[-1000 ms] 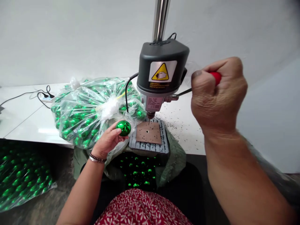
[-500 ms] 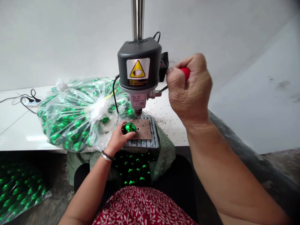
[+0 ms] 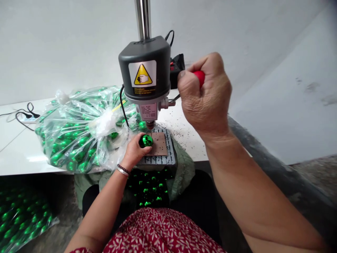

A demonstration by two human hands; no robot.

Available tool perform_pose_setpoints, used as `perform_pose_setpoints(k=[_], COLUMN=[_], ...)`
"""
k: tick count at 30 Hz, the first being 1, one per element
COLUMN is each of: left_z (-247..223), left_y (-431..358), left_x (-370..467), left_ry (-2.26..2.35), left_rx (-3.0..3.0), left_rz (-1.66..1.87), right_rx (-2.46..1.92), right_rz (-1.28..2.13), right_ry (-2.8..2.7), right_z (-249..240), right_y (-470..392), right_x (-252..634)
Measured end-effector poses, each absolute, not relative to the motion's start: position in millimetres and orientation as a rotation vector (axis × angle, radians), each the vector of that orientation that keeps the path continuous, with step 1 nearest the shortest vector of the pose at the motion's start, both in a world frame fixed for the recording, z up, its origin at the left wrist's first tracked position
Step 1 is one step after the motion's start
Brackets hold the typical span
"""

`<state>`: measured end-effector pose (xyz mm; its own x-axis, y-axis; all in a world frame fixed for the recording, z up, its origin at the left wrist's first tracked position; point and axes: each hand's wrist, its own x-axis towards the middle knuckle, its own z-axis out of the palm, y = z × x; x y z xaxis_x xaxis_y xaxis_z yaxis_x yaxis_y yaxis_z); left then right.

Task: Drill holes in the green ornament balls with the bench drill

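Observation:
My left hand (image 3: 135, 147) grips a shiny green ball (image 3: 147, 140) between thumb and fingers, at the left part of a brown board (image 3: 160, 147). The board lies on the grey base (image 3: 170, 154) of a small drill press (image 3: 144, 70). Just above and behind the ball is the drill chuck (image 3: 150, 125); whether the bit touches the ball I cannot tell. Up on the right, my right hand (image 3: 206, 95) is closed around the red knob (image 3: 200, 78) of the press lever.
A clear plastic bag (image 3: 79, 130) of green balls lies on the white table (image 3: 15, 151) at left. Another bag (image 3: 23, 214) sits lower left. Dark shavings (image 3: 179, 131) litter the tabletop. More green balls (image 3: 150, 189) are below the base. A power strip (image 3: 28, 118) is far left.
My left hand has shifted the green ball right across the board, over the hole and close under the chuck. My right hand stays on the red knob. The whole view has shifted slightly.

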<state>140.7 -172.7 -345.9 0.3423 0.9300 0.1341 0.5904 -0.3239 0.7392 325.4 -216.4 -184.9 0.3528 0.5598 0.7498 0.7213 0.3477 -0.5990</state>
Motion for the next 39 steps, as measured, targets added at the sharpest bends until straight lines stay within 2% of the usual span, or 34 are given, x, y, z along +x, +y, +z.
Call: perform_pose_setpoints(k=[6, 12, 17, 31, 39], left_z=[-347, -352, -349, -344, -341], left_y=[-169, -176, -179, -148, -151], left_x=[144, 144, 150, 143, 149], left_ry=[1.329, 1.233, 1.346, 1.239, 1.243], left_rx=[2.153, 1.996, 1.868, 1.743, 1.875], left_rz=[0.672, 0.709, 0.721, 0.623, 0.617], right_rx=[-1.311, -1.262, -1.250, -1.243, -1.256], right_rz=[-0.160, -0.198, -0.173, -0.178, -0.194], right_ry=[-1.309, -1.291, -1.295, -1.281, -1.300], right_z=[-185, -186, -185, -184, -185], right_y=[-217, -217, -217, -215, -214], right_x=[326, 326, 325, 327, 327])
